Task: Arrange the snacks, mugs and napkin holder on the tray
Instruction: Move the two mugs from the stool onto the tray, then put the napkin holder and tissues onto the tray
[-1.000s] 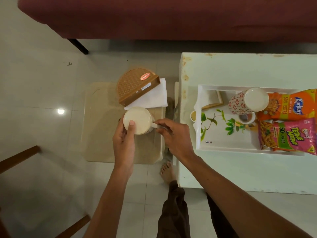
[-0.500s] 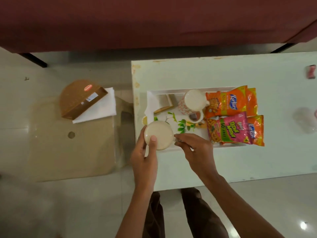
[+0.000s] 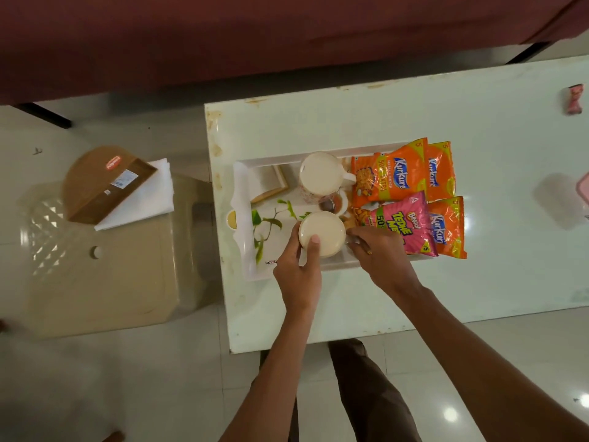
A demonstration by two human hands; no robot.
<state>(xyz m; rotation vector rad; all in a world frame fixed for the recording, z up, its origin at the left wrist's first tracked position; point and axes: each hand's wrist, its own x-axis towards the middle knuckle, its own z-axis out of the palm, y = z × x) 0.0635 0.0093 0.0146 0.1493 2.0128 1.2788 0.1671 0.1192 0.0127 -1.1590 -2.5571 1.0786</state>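
A white tray [image 3: 242, 250] with a leaf print lies on the white table [image 3: 318, 122]. I hold a cream mug [image 3: 322, 232] over the tray's front middle: my left hand [image 3: 298, 269] wraps its left side, thumb on the rim, and my right hand [image 3: 377, 253] grips its handle side. A second mug [image 3: 320, 177] stands at the tray's back. Orange snack packets [image 3: 392, 177] and a pink snack packet [image 3: 404, 226] lie on the tray's right part. The brown napkin holder [image 3: 102, 183] lies tipped over with white napkins [image 3: 143, 202] on a beige stool [image 3: 105, 275] to the left.
A maroon sofa [image 3: 255, 36] runs along the far side. A small pink object [image 3: 575, 98] sits at the table's far right corner. My legs and the tiled floor [image 3: 95, 393] show below the table's front edge.
Both hands carried the mug from the stool on the left over to the tray, and it now sits deeper over the tray, closer to the snack packets.
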